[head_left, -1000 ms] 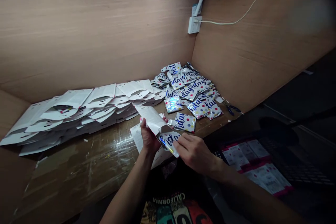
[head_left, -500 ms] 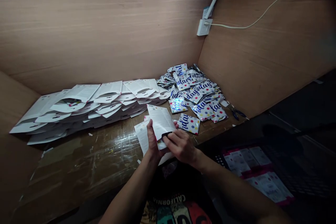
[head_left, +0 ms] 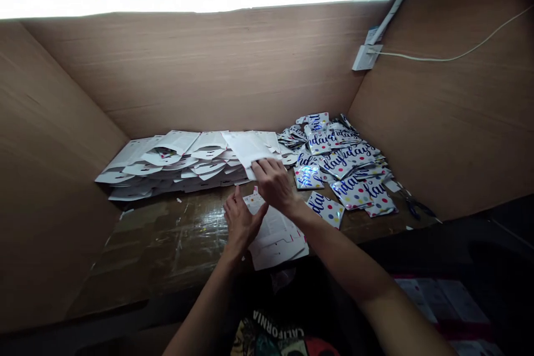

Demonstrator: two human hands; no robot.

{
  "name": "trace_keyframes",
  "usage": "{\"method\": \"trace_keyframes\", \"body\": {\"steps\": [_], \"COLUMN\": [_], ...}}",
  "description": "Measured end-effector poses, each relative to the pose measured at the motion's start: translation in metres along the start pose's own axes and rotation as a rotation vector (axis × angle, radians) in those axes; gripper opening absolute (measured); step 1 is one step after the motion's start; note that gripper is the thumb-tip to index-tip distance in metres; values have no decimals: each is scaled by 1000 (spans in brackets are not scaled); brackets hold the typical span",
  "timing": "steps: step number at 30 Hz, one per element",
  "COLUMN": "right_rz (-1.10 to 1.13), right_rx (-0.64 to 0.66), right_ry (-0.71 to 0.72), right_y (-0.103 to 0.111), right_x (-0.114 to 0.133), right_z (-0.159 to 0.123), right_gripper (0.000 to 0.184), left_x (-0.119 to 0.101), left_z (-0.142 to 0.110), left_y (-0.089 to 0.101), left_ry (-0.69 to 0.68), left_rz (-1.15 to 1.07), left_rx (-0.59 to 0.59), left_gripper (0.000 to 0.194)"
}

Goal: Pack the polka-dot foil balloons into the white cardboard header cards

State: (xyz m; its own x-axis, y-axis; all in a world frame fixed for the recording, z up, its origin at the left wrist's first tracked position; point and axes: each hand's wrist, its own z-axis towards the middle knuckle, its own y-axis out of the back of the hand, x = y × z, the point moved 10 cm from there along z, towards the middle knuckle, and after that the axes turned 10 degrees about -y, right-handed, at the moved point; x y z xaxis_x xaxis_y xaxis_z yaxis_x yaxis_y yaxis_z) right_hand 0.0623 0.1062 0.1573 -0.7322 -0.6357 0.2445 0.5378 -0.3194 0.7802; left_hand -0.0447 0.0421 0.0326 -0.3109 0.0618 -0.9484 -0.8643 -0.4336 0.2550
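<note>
In the middle of the frame, a white envelope [head_left: 246, 149] is being pinched at its near edge by the right hand [head_left: 273, 181], with the thumb side hidden from view. The far end is being held out over the right part of the long row of white envelopes [head_left: 179, 158]; whether the two are touching cannot be told. For a good job, the pinch should be kept firm but soft, so that the paper is not being bent. The envelope is best being held flat and level, so that the row is not being bumped or pushed out of line. Just below, the left hand [head_left: 242, 219] is being held open, with the thumb and fingers spread and nothing pinched, beside the loose white sheets [head_left: 277, 233] at the lower middle of the table [head_left: 158, 245]. Those sheets are best being left unbumped by the thumb. To the right, one spotted packet [head_left: 327, 210] is being partly hidden by the right arm, so the sleeveless arm should be kept up off it. The pile of spotted packets [head_left: 340, 161] is being left untouched at the right of the middle.
</note>
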Motion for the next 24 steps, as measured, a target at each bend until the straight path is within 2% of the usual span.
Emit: {"method": "trace_keyframes", "body": {"steps": [1,3,5,6,9,11,12,14,16,17,18,19,21,23,24], "right_rz": [2,34,99,145,340,496,594,887,1265,1429,1546,1614,1656,1656,1648], "right_rx": [41,139,201,208,120,48,54,184,343,376,377,360,362,408,419], "right_ry": [31,78,74,54,-115,-361,-514,-799,-991,-1048,-1087,-1121,-1177,-1216,-1227], "right_y": [-10,-29,-38,-39,-27,-20,-23,-41,-59,-62,-61,-59,-56,-58,-59], "right_x": [0,-1,-7,-12,-37,-65,-77,-86,-71,-62,-56,-53,-51,-50,-49], "right_z": [21,47,49,40,-17,-69,-97,-148,-183,-191,-195,-197,-200,-206,-210], "right_gripper": [32,38,44,42,31,30,32,47,58,56,52,46,39,39,41], "left_x": [11,32,44,46,51,52,51,48,48,48,48,47,34,13,5], "left_z": [-3,-10,-14,-14,-10,-5,-3,1,0,-2,-5,-10,-30,-52,-58], "left_y": [8,17,26,34,61,68,67,60,45,33,15,-8,-54,-84,-91], "left_ry": [18,31,-13,-40,-53,-33,-23,9,77,137,218,314,498,582,578], "left_rz": [143,320,336,289,118,30,-20,-176,-407,-532,-656,-786,-1037,-1227,-1293], "left_rx": [27,124,154,106,-129,-223,-257,-314,-354,-332,-255,-131,196,467,533], "left_gripper": [116,110,91,81,54,47,48,47,47,47,49,54,73,93,99]}}
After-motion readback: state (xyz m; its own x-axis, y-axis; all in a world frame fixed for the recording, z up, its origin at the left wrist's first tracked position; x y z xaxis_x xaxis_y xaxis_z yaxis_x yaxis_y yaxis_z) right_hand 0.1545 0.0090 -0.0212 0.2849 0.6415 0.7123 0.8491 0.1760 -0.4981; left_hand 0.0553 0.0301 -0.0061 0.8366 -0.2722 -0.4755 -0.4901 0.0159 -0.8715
